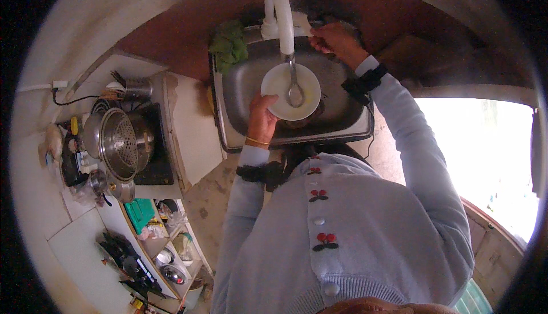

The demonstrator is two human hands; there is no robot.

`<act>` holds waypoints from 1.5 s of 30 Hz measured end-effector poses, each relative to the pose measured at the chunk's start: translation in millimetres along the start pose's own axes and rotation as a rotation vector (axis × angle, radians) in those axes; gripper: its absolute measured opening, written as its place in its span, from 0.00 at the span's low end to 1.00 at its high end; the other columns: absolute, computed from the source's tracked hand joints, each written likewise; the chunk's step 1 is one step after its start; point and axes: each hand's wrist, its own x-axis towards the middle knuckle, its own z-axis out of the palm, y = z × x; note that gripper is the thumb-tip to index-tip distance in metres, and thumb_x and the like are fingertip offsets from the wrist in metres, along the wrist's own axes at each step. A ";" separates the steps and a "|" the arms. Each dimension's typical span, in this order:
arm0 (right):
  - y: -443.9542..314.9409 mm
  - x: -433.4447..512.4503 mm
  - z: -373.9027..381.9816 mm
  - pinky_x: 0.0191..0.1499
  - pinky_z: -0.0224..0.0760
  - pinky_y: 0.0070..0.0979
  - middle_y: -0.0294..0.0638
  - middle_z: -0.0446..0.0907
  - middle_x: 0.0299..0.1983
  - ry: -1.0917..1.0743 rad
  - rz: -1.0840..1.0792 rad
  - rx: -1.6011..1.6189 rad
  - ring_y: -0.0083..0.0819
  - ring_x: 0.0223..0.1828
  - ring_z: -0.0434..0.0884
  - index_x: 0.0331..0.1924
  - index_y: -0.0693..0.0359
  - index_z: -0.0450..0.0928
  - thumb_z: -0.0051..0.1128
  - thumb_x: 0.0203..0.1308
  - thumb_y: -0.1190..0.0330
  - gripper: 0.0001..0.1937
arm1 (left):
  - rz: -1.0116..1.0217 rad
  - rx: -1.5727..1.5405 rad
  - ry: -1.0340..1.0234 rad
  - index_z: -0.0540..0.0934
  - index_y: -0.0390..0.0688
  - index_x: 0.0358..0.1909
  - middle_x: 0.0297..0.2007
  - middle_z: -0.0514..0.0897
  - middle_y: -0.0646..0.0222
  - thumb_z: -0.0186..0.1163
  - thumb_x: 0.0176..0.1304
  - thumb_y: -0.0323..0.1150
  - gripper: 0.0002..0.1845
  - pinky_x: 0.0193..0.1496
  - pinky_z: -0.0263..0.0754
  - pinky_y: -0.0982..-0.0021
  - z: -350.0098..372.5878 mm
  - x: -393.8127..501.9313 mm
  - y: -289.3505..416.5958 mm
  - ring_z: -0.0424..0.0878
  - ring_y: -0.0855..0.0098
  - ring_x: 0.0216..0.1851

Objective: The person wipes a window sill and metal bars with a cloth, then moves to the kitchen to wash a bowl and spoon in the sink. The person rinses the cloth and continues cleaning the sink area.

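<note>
My left hand [262,119] grips the near left rim of a shallow white bowl [274,84], with the thumb on the inside edge. The bowl is held above a stainless steel sink [244,83], under the spout of a white gooseneck tap [286,23]. Inside it shows a shiny spoon-shaped form [295,93] that reaches up to the spout; whether it is a metal spoon or running water I cannot tell. At the sink's back right, my right hand [338,42] pinches the end of a flat white piece [302,22] beside the tap, possibly its lever.
A green cloth [229,45] hangs on the sink's back left corner. Left of the sink, a steel steamer pot [122,143] stands by a black cooktop [158,164]. Below are shelves [171,245] with bowls and bags. A thin black cable [369,138] hangs by the sink's right side.
</note>
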 end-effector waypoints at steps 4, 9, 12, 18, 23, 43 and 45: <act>-3.5 3.0 -4.8 0.19 0.65 0.20 0.41 0.80 0.23 -0.047 0.046 -0.028 0.23 0.19 0.75 0.29 0.68 0.80 0.58 0.64 0.62 0.15 | -0.016 -0.005 -0.019 0.75 0.42 0.54 0.49 0.81 0.67 0.62 0.56 0.30 0.22 0.57 0.75 0.61 -2.9 1.0 0.2 0.79 0.65 0.53; -6.0 4.1 -9.8 0.20 0.69 0.19 0.40 0.82 0.26 -0.048 0.108 -0.080 0.23 0.21 0.77 0.33 0.67 0.80 0.58 0.64 0.62 0.13 | -0.042 -0.015 -0.013 0.75 0.41 0.53 0.48 0.81 0.67 0.61 0.56 0.30 0.21 0.54 0.76 0.62 -5.7 1.1 0.1 0.80 0.66 0.50; -7.6 0.3 -4.5 0.18 0.64 0.20 0.41 0.80 0.23 -0.022 0.094 -0.079 0.23 0.18 0.74 0.30 0.68 0.80 0.56 0.65 0.63 0.14 | -0.041 -0.007 -0.032 0.75 0.40 0.54 0.47 0.82 0.67 0.60 0.55 0.30 0.22 0.49 0.78 0.66 -4.0 1.5 0.4 0.82 0.68 0.47; -15.2 -5.1 1.4 0.16 0.59 0.22 0.43 0.78 0.20 0.002 0.085 -0.035 0.24 0.15 0.71 0.26 0.70 0.79 0.54 0.66 0.65 0.16 | -0.030 -0.013 0.024 0.76 0.38 0.53 0.47 0.82 0.66 0.60 0.55 0.29 0.21 0.49 0.78 0.65 2.8 0.1 0.2 0.82 0.67 0.47; -15.8 -5.1 2.5 0.14 0.54 0.24 0.43 0.77 0.18 0.015 0.006 -0.148 0.23 0.14 0.68 0.24 0.70 0.78 0.53 0.67 0.67 0.17 | -0.038 -0.026 0.026 0.76 0.38 0.53 0.47 0.82 0.66 0.60 0.55 0.28 0.22 0.51 0.77 0.65 2.3 0.7 -1.4 0.81 0.67 0.48; -19.6 -6.7 2.8 0.16 0.58 0.22 0.38 0.75 0.16 -0.015 0.008 -0.101 0.23 0.15 0.70 0.23 0.66 0.79 0.54 0.66 0.64 0.16 | -0.017 -0.037 0.065 0.77 0.42 0.46 0.48 0.81 0.65 0.61 0.55 0.29 0.15 0.58 0.73 0.57 -3.3 6.0 -7.9 0.78 0.63 0.53; -20.9 -6.6 -5.6 0.17 0.62 0.21 0.38 0.77 0.19 -0.112 0.008 -0.114 0.23 0.17 0.73 0.27 0.66 0.80 0.56 0.66 0.62 0.15 | -0.014 -0.031 0.061 0.77 0.42 0.47 0.48 0.81 0.65 0.61 0.55 0.29 0.15 0.58 0.73 0.57 -2.7 6.0 -6.3 0.78 0.63 0.53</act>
